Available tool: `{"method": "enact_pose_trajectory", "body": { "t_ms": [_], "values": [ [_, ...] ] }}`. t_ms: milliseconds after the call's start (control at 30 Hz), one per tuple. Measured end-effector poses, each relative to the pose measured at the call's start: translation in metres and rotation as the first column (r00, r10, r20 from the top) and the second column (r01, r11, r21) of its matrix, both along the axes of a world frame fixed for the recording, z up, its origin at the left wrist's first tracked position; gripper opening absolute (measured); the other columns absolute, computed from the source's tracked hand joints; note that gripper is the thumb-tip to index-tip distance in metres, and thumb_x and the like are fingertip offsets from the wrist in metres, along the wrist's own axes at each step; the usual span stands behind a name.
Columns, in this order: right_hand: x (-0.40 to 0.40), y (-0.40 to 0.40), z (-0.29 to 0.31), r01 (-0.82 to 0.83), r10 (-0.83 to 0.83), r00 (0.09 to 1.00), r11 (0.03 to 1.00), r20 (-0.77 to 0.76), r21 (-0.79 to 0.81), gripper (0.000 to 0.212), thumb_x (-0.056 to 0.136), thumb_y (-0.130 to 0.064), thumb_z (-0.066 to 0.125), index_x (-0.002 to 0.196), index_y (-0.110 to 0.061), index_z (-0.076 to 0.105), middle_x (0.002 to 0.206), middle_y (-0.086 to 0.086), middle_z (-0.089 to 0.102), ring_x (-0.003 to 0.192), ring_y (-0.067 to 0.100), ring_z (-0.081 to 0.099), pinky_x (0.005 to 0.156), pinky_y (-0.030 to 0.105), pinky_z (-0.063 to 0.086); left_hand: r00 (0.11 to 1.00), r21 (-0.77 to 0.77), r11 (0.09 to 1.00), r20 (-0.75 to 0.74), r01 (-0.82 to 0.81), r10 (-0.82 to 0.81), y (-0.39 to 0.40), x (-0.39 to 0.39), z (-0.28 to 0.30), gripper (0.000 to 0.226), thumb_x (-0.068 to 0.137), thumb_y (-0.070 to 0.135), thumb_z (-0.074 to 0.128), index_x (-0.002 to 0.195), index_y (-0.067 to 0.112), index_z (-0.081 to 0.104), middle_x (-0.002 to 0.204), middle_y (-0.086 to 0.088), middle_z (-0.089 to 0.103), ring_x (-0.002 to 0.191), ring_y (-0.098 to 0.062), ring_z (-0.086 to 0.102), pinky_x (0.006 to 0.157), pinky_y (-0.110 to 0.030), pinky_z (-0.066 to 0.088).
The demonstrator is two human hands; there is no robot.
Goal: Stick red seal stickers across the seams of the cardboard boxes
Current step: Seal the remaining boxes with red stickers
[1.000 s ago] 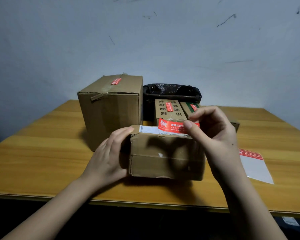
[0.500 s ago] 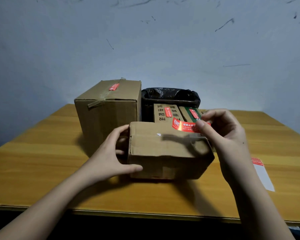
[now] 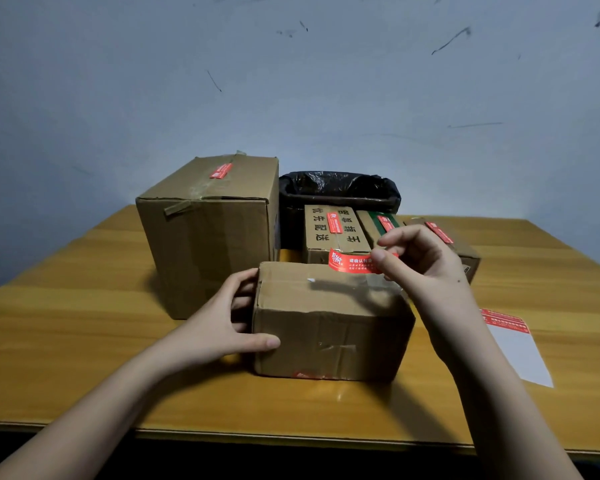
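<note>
On the wooden table (image 3: 66,327), with bare wood lying open toward its near edge, the left hand (image 3: 219,327) is gripping the left end of the creased cardboard box (image 3: 329,327) while the right hand (image 3: 426,268) is pinching a glossy red sticker (image 3: 352,263), long axis running left-right, just above the box's far top edge.

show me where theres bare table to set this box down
Bare wood lies left of the tall box, along the near edge in front of the small box, and beyond the sticker sheet at right. The middle back is crowded with sealed boxes and bin.
</note>
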State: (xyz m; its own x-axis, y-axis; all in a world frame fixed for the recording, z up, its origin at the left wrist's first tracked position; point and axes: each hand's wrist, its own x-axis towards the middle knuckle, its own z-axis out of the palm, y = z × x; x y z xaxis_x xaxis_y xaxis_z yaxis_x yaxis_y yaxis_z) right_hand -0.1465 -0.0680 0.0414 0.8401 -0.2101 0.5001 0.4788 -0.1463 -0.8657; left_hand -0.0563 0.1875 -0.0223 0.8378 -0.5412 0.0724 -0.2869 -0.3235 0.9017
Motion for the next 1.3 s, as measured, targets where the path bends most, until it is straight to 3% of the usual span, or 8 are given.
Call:
{"method": "enact_pose_trajectory", "body": {
  "t_ms": [200,333,433,533,700,867,1033,1300],
  "values": [
    [0.005,0.0,-0.004,-0.031,0.031,0.999,0.999,-0.027,-0.007,0.012,0.084,-0.008,0.069,0.087,-0.018,0.063,0.07,-0.006,0.054,0.078,0.017,0.058,0.07,0.018,0.048,0.983,0.042,0.997,0.177,-0.06,0.051,0.007,-0.012,0.007,0.111,0.042,0.075,0.077,0.132,0.058,0.014,0.146,0.014,0.03,0.131,0.003,0.037,0.105,-0.027,0.042],
    [0.006,0.0,-0.005,-0.034,0.033,0.999,0.999,-0.03,-0.037,0.011,0.084,-0.011,0.069,0.087,-0.019,0.063,0.071,-0.008,0.056,0.08,0.02,0.06,0.075,0.024,0.049,0.824,-0.103,0.961,0.497,-0.257,0.273,0.005,-0.035,0.03,0.057,0.069,0.063,0.058,0.121,0.048,0.04,0.123,0.02,0.044,0.114,0.007,0.048,0.089,-0.015,0.042],
    [0.006,0.004,-0.002,-0.036,0.035,0.999,0.998,-0.022,-0.055,0.01,0.086,-0.01,0.068,0.087,-0.018,0.062,0.074,-0.001,0.056,0.08,0.023,0.059,0.076,0.028,0.049,0.717,-0.124,0.944,0.622,-0.306,0.315,-0.013,-0.04,0.053,0.028,0.078,0.058,0.05,0.095,0.037,0.056,0.101,0.019,0.05,0.098,-0.001,0.053,0.086,-0.026,0.045],
    [0.006,0.007,0.003,-0.026,0.027,1.0,0.995,0.003,-0.096,0.008,0.088,-0.008,0.065,0.087,-0.016,0.062,0.075,0.01,0.055,0.077,0.031,0.057,0.075,0.032,0.051,0.768,-0.028,0.947,0.577,-0.319,0.276,-0.035,-0.036,0.069,0.036,0.076,0.067,0.042,0.08,0.036,0.059,0.094,0.015,0.052,0.093,-0.002,0.053,0.095,-0.046,0.041],
    [0.008,0.008,0.008,-0.006,0.012,0.999,0.987,0.04,-0.158,0.01,0.089,-0.009,0.065,0.088,-0.018,0.062,0.074,0.011,0.056,0.081,0.035,0.06,0.081,0.046,0.051,0.82,0.04,0.946,0.511,-0.323,0.258,-0.058,-0.031,0.077,0.051,0.071,0.077,0.024,0.072,0.037,0.055,0.089,0.014,0.05,0.093,-0.004,0.051,0.099,-0.043,0.036],
    [0.012,0.009,0.009,0.003,0.003,1.0,0.982,0.028,-0.187,0.012,0.089,-0.009,0.065,0.09,-0.02,0.062,0.071,-0.007,0.054,0.076,0.019,0.059,0.08,0.039,0.052,0.813,-0.007,0.939,0.498,-0.343,0.301,-0.067,-0.028,0.077,0.034,0.077,0.063,0.046,0.069,0.031,0.055,0.082,0.015,0.053,0.083,-0.001,0.053,0.094,-0.042,0.041],
    [0.012,0.01,0.007,0.037,-0.038,0.999,0.98,-0.002,-0.196,0.008,0.089,-0.012,0.065,0.091,-0.019,0.063,0.075,0.011,0.059,0.085,0.031,0.064,0.08,0.04,0.052,0.817,-0.028,0.943,0.491,-0.331,0.302,-0.064,-0.025,0.075,0.025,0.082,0.049,0.052,0.068,0.029,0.056,0.081,0.014,0.054,0.081,-0.003,0.053,0.092,-0.045,0.041],
    [0.017,0.007,0.004,0.168,-0.225,0.964,0.929,-0.143,-0.331,0.011,0.087,-0.023,0.069,0.089,-0.026,0.059,0.072,0.0,0.065,0.067,0.015,0.064,0.065,0.039,0.053,0.643,0.166,0.843,0.725,-0.512,0.248,-0.068,-0.03,0.074,0.022,0.095,0.042,0.042,0.083,0.029,0.053,0.087,0.01,0.051,0.082,-0.01,0.049,0.085,-0.033,0.029]
  ]
}}
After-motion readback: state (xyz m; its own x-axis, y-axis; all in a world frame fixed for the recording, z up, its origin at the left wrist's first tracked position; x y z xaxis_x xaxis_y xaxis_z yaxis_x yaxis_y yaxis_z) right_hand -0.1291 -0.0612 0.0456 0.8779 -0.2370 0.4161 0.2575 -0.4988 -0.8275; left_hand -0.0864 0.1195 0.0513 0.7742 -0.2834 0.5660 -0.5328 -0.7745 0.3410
